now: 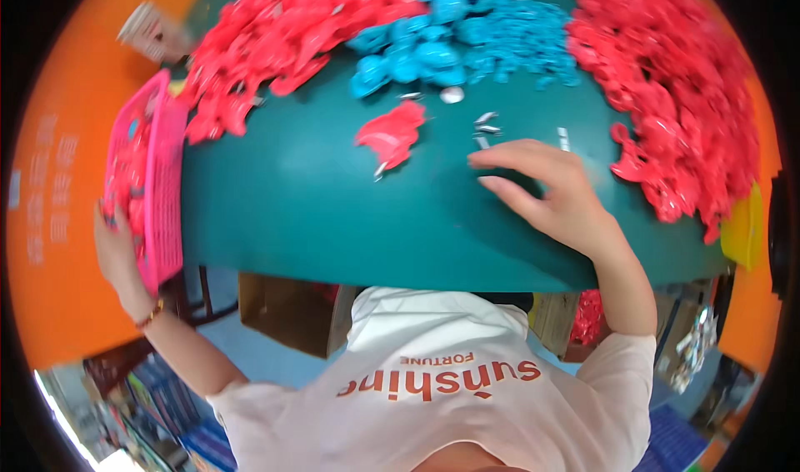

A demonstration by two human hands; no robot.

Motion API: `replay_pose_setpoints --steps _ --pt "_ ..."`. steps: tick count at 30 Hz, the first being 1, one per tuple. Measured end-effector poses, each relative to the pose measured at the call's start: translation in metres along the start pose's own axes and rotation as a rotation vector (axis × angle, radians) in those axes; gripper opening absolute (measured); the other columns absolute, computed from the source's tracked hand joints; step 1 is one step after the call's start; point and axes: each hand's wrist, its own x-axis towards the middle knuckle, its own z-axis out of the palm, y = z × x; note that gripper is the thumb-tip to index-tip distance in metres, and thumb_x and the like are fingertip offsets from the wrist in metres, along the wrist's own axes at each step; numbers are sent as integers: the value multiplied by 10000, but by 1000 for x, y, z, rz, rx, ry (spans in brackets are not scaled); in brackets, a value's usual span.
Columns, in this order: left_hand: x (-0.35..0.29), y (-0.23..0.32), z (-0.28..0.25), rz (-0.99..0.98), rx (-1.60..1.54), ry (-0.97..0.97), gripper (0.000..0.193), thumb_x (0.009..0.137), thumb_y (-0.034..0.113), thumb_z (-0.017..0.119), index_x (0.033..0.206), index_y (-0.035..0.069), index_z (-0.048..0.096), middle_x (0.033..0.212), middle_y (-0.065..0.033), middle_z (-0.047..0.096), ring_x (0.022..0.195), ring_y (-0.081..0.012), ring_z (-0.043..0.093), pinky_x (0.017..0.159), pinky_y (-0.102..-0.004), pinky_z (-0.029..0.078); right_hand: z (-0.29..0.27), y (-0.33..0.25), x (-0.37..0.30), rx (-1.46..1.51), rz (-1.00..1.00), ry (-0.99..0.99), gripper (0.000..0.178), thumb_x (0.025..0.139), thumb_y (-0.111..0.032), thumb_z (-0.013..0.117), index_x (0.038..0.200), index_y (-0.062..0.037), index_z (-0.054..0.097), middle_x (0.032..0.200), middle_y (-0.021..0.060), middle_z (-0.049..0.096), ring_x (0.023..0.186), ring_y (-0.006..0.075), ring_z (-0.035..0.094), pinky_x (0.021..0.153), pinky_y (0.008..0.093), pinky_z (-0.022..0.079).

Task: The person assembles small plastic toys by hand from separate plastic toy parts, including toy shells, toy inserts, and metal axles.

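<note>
My right hand [560, 190] hovers over the green table mat [333, 230], thumb and index finger apart with nothing between them. Just beyond its fingertips lie several small silvery metal pieces [487, 127]. My left hand [118, 251] is at the outer side of a pink plastic basket [169, 197]; its fingers reach over the rim by the red pieces inside and look slightly apart, though somewhat blurred. A single flat red glossy plastic piece [392, 136] rests mid-mat, a small silvery bit at its near end.
Heaps of red plastic pieces [275, 34] [667, 97] cover the far left and right. Between them spreads a pile of blue pieces [492, 34]. A pale cup [154, 32] stands far left on an orange surface [58, 289]. A yellow container [741, 230] sits at right; a cardboard box [287, 314] is below.
</note>
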Motion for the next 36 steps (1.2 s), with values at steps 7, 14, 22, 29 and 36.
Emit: replay_pose_setpoints --steps 7,14,22,29,36 --pt "-160 -119 -169 -418 429 -41 446 959 332 422 1171 -44 537 1153 -264 549 1018 -388 551 886 -428 441 112 -13 62 428 -466 -304 155 816 -140 641 937 -43 651 911 113 654 871 280 616 777 367 496" --pt "-218 -64 -213 -83 652 383 469 931 331 488 1209 -46 517 1252 -263 487 1136 -390 487 959 -411 402 114 -24 76 528 -603 -239 126 820 -108 637 929 -52 668 889 89 667 836 225 637 721 327 509" --pt "-227 12 -171 100 412 332 269 917 153 538 1115 -17 600 1279 -178 500 1144 -311 511 946 -398 417 -8 108 61 544 285 729 230 896 -202 577 1058 -57 652 770 -17 585 582 45 442 544 190 379" --pt "-209 29 -158 136 121 259 209 901 35 533 1090 -21 603 1268 -172 504 1131 -306 520 935 -392 439 -86 257 23 289 732 978 575 764 -458 690 1103 -34 499 663 23 511 469 58 417 423 207 362" --pt "-209 54 -142 233 57 42 180 899 10 520 1046 -54 602 1233 -159 532 1111 -292 536 883 -357 475 -108 317 20 647 892 829 262 825 -311 598 895 -84 488 601 32 515 427 81 428 358 200 328"
